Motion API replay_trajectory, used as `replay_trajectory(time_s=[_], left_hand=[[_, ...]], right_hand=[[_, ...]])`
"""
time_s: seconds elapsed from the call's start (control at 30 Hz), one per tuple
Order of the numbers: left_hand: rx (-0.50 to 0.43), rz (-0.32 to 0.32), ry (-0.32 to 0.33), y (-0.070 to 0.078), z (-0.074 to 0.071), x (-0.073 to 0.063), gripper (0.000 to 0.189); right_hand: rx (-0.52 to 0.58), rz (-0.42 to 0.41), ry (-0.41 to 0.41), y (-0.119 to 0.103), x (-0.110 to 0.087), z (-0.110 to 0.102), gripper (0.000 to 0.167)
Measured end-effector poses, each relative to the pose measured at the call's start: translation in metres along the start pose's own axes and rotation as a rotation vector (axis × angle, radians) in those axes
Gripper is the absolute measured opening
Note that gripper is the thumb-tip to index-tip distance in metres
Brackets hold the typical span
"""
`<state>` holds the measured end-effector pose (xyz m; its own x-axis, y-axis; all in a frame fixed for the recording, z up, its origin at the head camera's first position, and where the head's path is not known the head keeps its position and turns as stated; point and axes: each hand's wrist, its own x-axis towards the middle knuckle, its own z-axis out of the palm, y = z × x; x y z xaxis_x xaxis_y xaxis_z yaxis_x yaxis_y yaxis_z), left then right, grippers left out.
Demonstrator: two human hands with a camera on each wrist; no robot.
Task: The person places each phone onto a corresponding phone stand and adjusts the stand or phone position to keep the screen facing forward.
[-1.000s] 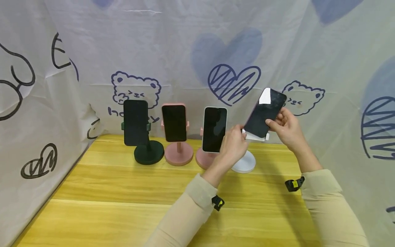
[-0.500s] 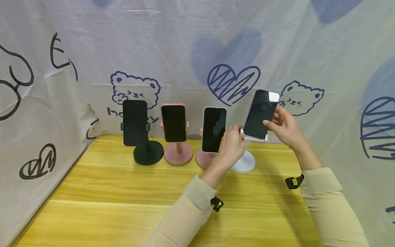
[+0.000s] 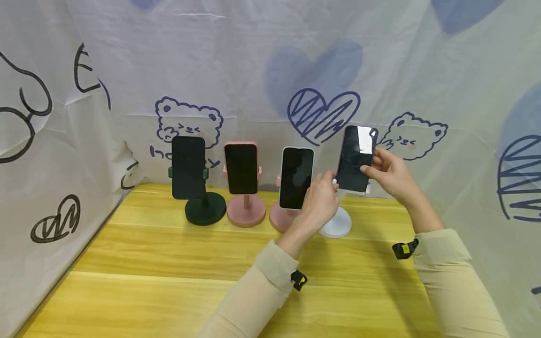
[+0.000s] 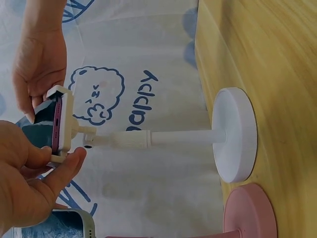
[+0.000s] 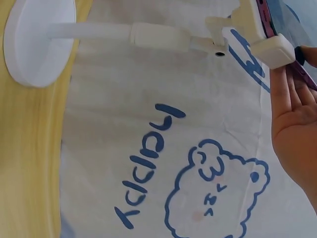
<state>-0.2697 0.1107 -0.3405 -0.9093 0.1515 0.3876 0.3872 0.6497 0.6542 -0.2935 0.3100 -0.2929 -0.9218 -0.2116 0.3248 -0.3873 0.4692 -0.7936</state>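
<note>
A dark-screened phone [image 3: 351,162] with a purple edge stands nearly upright in the clamp [image 4: 63,124] of a white phone stand [image 3: 336,224]. My right hand [image 3: 392,177] holds the phone by its right edge, thumb across the screen and fingers behind. The left hand [image 3: 320,199] pinches the near arm of the clamp; in the left wrist view its thumb [image 4: 39,156] lies at the phone's edge. Seen from the right wrist, the opposite white clamp arm [image 5: 275,51] sits against the phone's purple side. The stand's round base rests on the table.
Left of the white stand, a row of phone stands bears phones: a pink stand [image 3: 282,217] with a white-edged phone [image 3: 296,176], another pink stand [image 3: 246,210], and a dark green stand [image 3: 205,209]. A printed cloth [image 3: 249,94] hangs behind the wooden table [image 3: 169,263].
The phone has turned from a rightward tilt to nearly upright, its top moving left and its lower end settling into the clamp. The left hand keeps its hold on the clamp.
</note>
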Motion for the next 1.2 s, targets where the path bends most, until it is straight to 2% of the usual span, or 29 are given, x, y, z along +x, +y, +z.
replay_trajectory(time_s=[0.17, 0.37, 0.5, 0.7, 0.83, 0.9, 1.03, 1.2], left_hand=[[-0.004, -0.021, -0.014, 0.002, -0.001, 0.0, 0.027], [-0.02, -0.032, -0.025, 0.003, -0.001, 0.0, 0.03], [-0.019, -0.02, -0.015, 0.002, 0.001, 0.0, 0.031], [-0.015, 0.012, 0.015, 0.0, 0.004, -0.001, 0.029], [-0.029, 0.028, 0.035, -0.001, 0.009, -0.002, 0.029], [-0.055, 0.028, 0.045, 0.0, 0.011, -0.002, 0.029], [-0.163, -0.003, 0.046, 0.001, 0.011, -0.003, 0.027], [-0.262, -0.035, 0.054, 0.001, 0.012, -0.005, 0.027]], right_hand=[[0.009, 0.056, 0.042, -0.003, 0.003, -0.001, 0.056], [-0.004, 0.104, 0.162, -0.013, 0.013, -0.004, 0.06], [-0.023, 0.089, 0.206, -0.022, 0.019, -0.006, 0.054], [-0.168, 0.038, 0.253, -0.03, 0.021, -0.005, 0.05], [-0.171, 0.024, 0.281, -0.026, 0.02, -0.004, 0.049], [-0.172, 0.019, 0.287, -0.025, 0.02, -0.003, 0.048], [-0.199, 0.01, 0.277, -0.023, 0.017, -0.004, 0.047], [-0.182, -0.005, 0.259, -0.022, 0.015, -0.004, 0.047]])
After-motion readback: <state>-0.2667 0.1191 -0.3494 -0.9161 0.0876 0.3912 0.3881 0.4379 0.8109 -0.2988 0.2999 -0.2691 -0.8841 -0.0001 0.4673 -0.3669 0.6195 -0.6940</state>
